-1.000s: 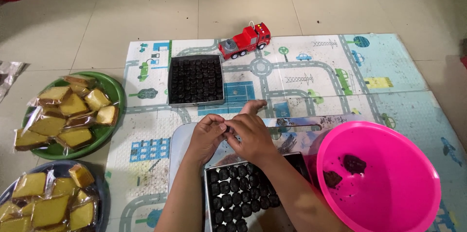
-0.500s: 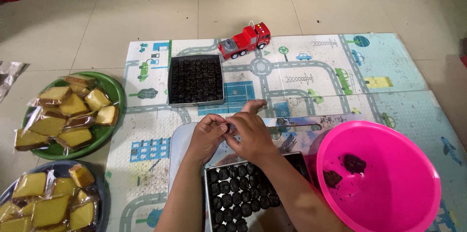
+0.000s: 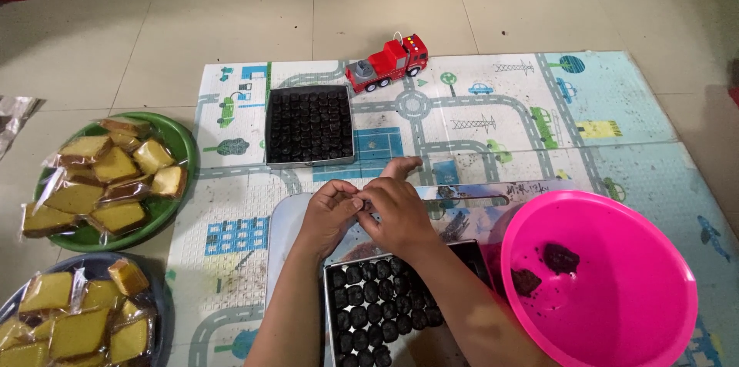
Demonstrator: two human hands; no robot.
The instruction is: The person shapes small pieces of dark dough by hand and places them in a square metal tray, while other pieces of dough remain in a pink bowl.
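Two metal trays hold rows of small dark balls: the far tray (image 3: 309, 127) looks full and sits on the road-print play mat (image 3: 616, 117), well apart from my hands, while the near tray (image 3: 400, 301) lies just under my wrists, its right side bare. My left hand (image 3: 329, 215) and right hand (image 3: 396, 211) meet above it, fingers curled narrow and pinched together; whatever sits between the fingertips is too hidden to tell. A pink bowl (image 3: 616, 259) at my right touches the near tray and holds two dark lumps (image 3: 560, 258). A green plate (image 3: 173, 136) and a blue plate (image 3: 85, 265) at my left carry wrapped yellow cake slices (image 3: 115, 167). Open mat lies between the trays, beside a red toy truck (image 3: 387, 63).
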